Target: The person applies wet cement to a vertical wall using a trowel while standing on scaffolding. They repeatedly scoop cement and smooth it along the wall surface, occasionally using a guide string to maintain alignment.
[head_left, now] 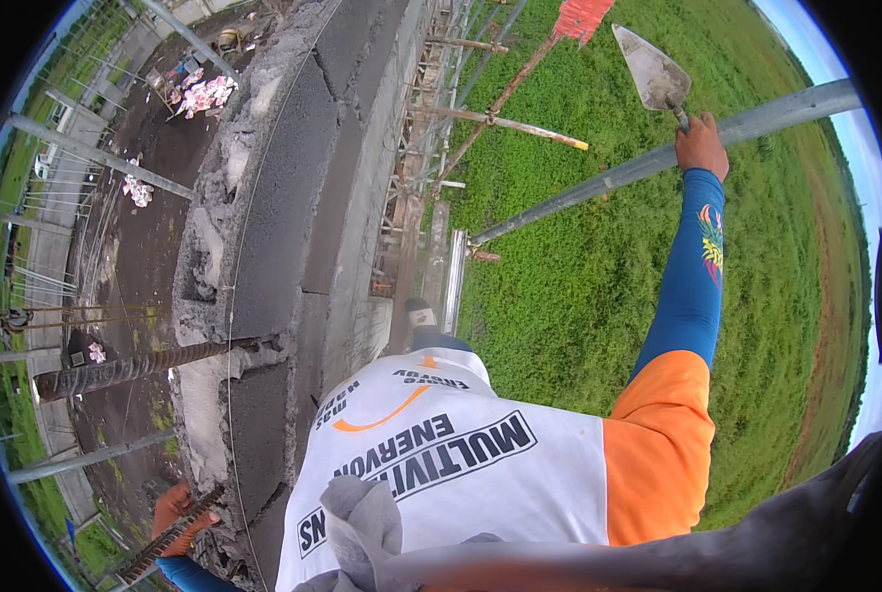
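Note:
My right hand is closed round the handle of a trowel, over a metal tube at upper right. The trowel's pointed blade is smeared with grey mortar. At lower left my left hand is wrapped round a ribbed steel bar beside the rough edge of a concrete wall top. A thin line runs along that top, over cracked grey mortar. A second ribbed bar sticks out of the wall above my left hand.
My foot stands on a narrow walkway beside the wall. Scaffold poles and a red cloth are ahead. Far below lie grass to the right and muddy ground with scattered litter and a concrete structure to the left.

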`<state>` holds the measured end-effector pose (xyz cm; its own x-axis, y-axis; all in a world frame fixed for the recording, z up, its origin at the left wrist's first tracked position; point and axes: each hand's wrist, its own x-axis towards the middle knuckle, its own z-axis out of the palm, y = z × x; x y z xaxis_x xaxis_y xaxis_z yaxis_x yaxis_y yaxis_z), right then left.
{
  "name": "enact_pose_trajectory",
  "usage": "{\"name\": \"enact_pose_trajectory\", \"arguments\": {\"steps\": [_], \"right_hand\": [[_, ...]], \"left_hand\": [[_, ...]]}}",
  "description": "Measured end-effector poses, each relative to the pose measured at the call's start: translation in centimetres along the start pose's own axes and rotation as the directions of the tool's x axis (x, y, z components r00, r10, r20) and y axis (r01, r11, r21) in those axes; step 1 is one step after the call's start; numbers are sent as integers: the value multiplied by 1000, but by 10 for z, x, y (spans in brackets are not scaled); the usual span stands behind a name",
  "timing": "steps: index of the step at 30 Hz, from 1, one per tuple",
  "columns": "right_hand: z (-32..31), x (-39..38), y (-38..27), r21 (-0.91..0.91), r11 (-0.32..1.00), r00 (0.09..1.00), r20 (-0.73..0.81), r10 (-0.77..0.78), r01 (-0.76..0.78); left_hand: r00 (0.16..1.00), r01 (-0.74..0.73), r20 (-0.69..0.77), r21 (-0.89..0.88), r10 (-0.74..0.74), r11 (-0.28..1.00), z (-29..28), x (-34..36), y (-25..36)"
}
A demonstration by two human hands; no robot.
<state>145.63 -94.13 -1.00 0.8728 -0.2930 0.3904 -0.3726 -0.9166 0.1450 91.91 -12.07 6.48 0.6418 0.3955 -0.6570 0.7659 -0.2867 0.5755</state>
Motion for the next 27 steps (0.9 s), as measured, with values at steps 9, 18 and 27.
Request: {"name": "enact_pose_trajectory", "arguments": {"steps": [9, 18, 27], "right_hand": [[1, -10, -15, -66, 994, 996, -53, 78, -81], [11, -11, -8, -136, 990, 991, -137, 13, -31], [10, -13, -8, -134, 991, 988, -150, -32, 12]], "left_hand": [[501, -840, -67, -279, 863, 466, 82, 7, 142], [408, -860, 136, -276, 903, 430, 233, 77, 317], [172, -976, -364, 64, 915, 209, 299, 222, 499]]}}
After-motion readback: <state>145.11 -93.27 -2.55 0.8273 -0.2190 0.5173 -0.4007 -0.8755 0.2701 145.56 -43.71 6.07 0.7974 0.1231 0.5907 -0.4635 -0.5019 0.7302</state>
